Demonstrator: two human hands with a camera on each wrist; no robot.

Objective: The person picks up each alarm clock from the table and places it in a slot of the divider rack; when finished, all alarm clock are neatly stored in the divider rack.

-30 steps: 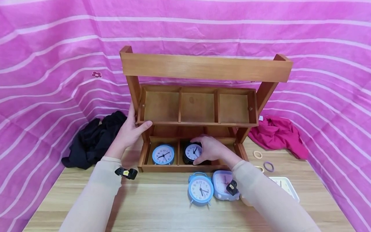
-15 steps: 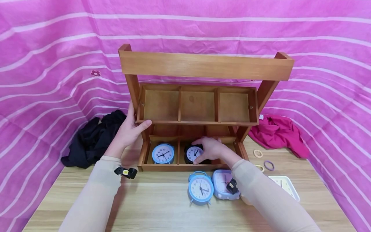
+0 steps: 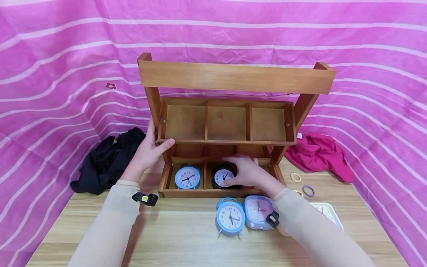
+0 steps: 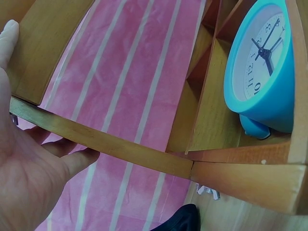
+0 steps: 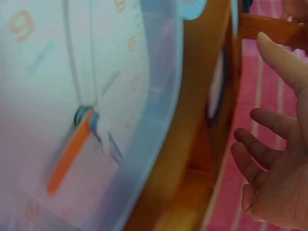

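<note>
Small round black alarm clock (image 3: 222,177) stands in wooden rack's (image 3: 233,78) lower middle compartment. Right hand (image 3: 245,171), fingers relaxed, rests beside it; left hand (image 3: 149,150) grips rack's left post. Clock likely light, rigid, glass-faced; grasp by rim.

I count five clocks (image 3: 188,177), three rings (image 3: 308,191), two cloths (image 3: 106,159), one rack (image 3: 233,78), two hands (image 3: 148,150).

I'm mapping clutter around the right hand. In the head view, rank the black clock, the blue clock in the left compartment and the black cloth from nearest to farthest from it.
1. Black clock: middle lower compartment, at the right hand.
2. Blue clock: left lower compartment.
3. Black cloth: on the table, far left of the wooden rack.
</note>
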